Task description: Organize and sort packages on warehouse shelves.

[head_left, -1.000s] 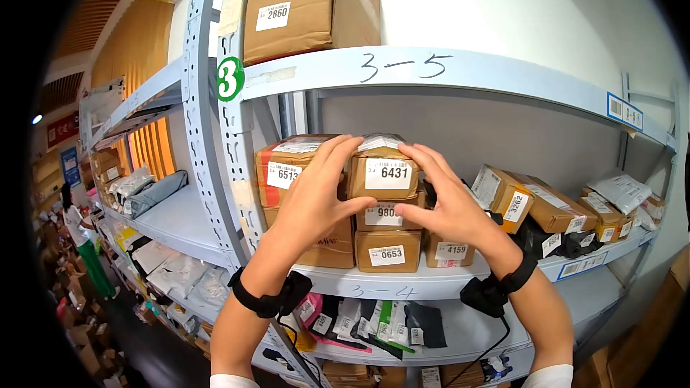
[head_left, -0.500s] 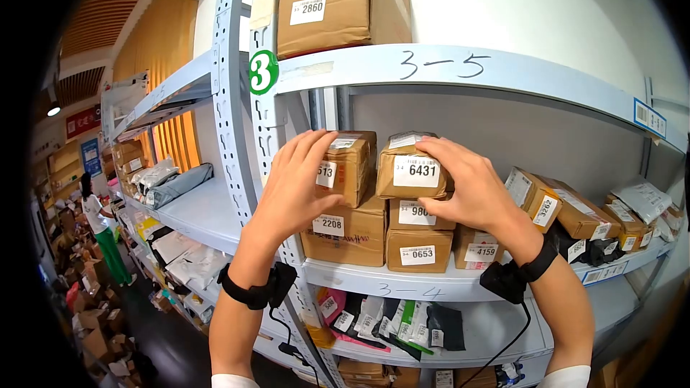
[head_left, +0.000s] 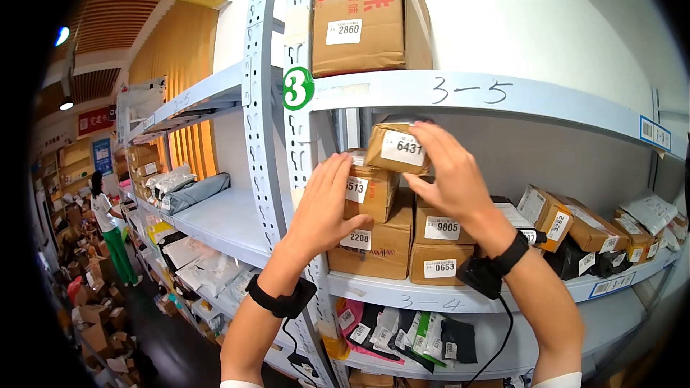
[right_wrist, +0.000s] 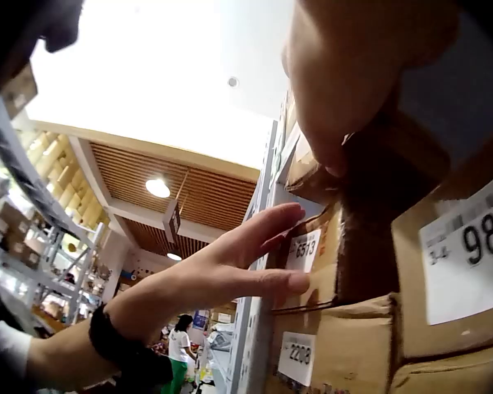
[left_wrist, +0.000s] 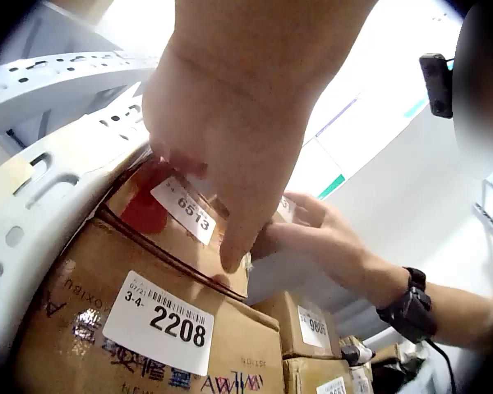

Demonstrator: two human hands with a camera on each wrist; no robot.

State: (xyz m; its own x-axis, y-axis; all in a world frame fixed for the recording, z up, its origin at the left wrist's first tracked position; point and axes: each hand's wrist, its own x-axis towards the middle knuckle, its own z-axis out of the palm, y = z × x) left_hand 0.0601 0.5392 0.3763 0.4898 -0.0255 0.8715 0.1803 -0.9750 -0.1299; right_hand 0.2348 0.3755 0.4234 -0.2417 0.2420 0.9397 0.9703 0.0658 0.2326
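Currently holding cardboard carton 6431 [head_left: 392, 149] high above the right-hand part of carton 2208 [head_left: 386, 243], with the right hand [head_left: 456, 179] clamped on the right end of the load: fingers over the top, thumb by the lower front corner. With the left hand [head_left: 327, 205] apart from the right one, at the left of carton 6513 [head_left: 375, 200], itself seated directly on 2208; fingers fairly straight there, thumb spread toward the front. Cannot tell how firmly, if at all, pressing on 6513.

Probably partway through restacking, at the step of positioning 6431 over the 2208 column; just to the right of 2208, carton 9805 [head_left: 442, 227] on top of carton 0653 [head_left: 440, 267]. By judgement, next calling for levelling 6431, squaring up with the top of 6513, then lowering gently while steadying 6513. Worth guarding against a nudge to 6513, close beneath; cannot tell any contact between the two.

As for direction, pointing the labelled face of 6431 outward to the person, much like the label of 2208, with the number upright but dipping slightly rightward. Showing a face wider than tall, so running the longer visible edge roughly along the front of 2208; cannot tell the true long axis, with depth mostly hidden.
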